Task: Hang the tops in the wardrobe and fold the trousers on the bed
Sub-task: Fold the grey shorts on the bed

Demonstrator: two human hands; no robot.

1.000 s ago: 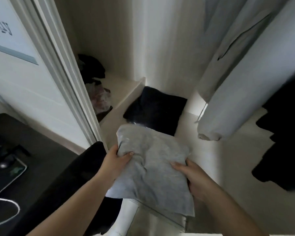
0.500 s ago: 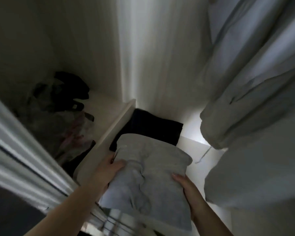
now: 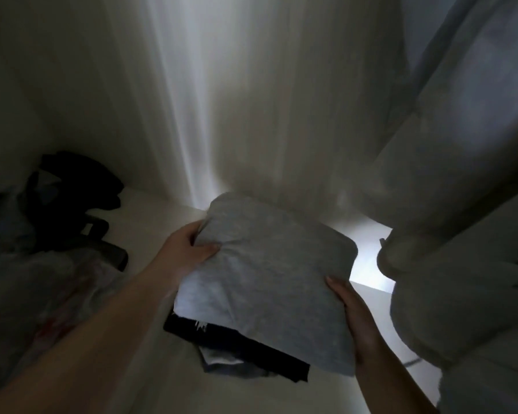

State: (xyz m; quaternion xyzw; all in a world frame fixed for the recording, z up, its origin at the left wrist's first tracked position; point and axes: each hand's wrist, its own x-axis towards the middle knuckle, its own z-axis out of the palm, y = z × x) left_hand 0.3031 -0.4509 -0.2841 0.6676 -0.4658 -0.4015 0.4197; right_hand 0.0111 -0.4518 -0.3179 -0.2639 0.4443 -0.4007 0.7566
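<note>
A folded light grey garment (image 3: 269,276) lies between my hands inside the wardrobe, over a folded black garment (image 3: 240,348) on the pale wardrobe floor (image 3: 168,369). My left hand (image 3: 189,249) grips its left edge, thumb on top of the cloth. My right hand (image 3: 353,312) holds its right edge, fingers under the fabric and thumb along the side. Whether the grey garment rests fully on the black one I cannot tell.
Pale grey tops (image 3: 461,204) hang close on the right, reaching down beside my right hand. A heap of dark and pale clothes (image 3: 63,222) fills the left compartment. The white back wall (image 3: 222,100) stands just behind the stack.
My view and both hands have pushed deeper into the wardrobe. The grey garment has moved forward and now covers most of the black one, whose near edge shows below it.
</note>
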